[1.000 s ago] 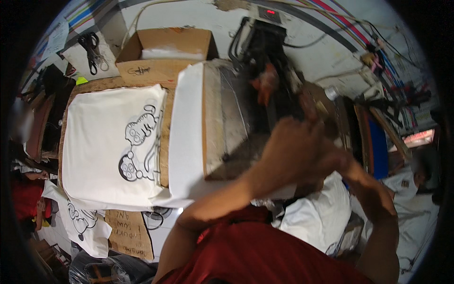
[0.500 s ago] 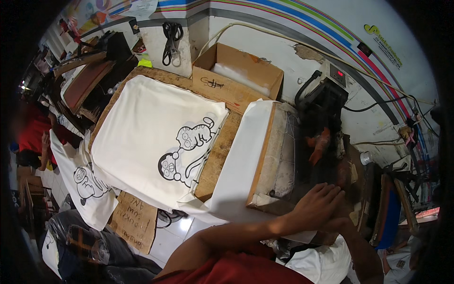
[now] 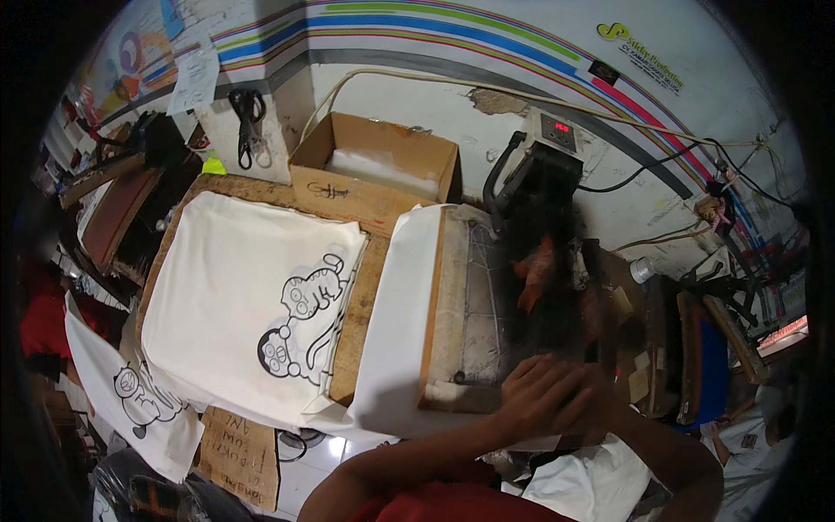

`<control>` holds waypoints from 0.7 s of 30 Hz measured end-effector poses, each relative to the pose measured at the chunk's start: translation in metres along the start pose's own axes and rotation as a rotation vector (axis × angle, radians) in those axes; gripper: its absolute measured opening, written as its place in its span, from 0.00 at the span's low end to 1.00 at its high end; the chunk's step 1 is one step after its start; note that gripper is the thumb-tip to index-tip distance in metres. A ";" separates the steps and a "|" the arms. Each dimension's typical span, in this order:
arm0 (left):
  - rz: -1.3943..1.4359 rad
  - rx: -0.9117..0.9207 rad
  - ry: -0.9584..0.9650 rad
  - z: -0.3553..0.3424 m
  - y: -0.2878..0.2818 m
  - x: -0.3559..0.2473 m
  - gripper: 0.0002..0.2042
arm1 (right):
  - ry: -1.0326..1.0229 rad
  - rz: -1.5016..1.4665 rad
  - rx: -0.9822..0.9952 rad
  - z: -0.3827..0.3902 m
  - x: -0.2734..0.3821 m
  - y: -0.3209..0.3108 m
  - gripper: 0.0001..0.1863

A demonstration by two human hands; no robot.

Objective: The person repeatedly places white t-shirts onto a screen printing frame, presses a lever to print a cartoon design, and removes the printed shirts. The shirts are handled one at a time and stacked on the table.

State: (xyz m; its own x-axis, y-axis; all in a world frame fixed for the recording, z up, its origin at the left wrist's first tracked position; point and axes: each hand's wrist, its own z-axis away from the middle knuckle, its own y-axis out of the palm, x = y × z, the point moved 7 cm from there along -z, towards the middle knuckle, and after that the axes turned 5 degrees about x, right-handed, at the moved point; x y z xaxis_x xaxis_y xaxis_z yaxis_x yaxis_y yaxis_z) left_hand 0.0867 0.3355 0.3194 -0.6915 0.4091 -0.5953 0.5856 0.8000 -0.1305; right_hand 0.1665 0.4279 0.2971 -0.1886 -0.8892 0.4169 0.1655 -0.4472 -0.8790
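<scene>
My two hands are brought together at the near end of a heat press, its dark upper part smeared by motion. My left hand is closed, its fingers curled; whatever lies under them is hidden. Tucked against it, my right hand is blurred and its fingers do not show clearly. A white cloth lies partly under the press's worn, wood-edged board. To the left, cream fabric pieces with black cartoon drawings are spread on a wooden table.
An open cardboard box stands behind the table by the wall. Another printed cloth hangs at the left, near a person in red. White fabric is bunched below my hands. Boards and a blue panel stand at the right.
The view has shifted, so the scene sits further left. My left hand's fingers, stretched out before, are now curled. The dark upper part of the press looks blurred with movement.
</scene>
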 end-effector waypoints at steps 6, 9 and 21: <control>0.020 0.017 0.028 -0.001 -0.001 0.000 0.08 | -0.036 0.033 0.047 -0.006 -0.001 0.002 0.15; -0.002 -0.030 0.083 0.004 -0.003 -0.002 0.07 | -0.058 0.092 -0.009 -0.007 0.000 0.003 0.13; 0.003 -0.137 0.207 -0.055 -0.013 -0.060 0.09 | -0.222 0.195 -0.233 0.010 0.053 -0.073 0.10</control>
State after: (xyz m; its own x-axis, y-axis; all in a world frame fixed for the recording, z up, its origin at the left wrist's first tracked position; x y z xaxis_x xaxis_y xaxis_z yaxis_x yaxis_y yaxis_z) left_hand 0.0976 0.3248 0.4001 -0.7699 0.4818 -0.4185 0.5349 0.8448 -0.0115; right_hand 0.1540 0.4126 0.3853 0.0434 -0.9663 0.2538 -0.0519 -0.2558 -0.9653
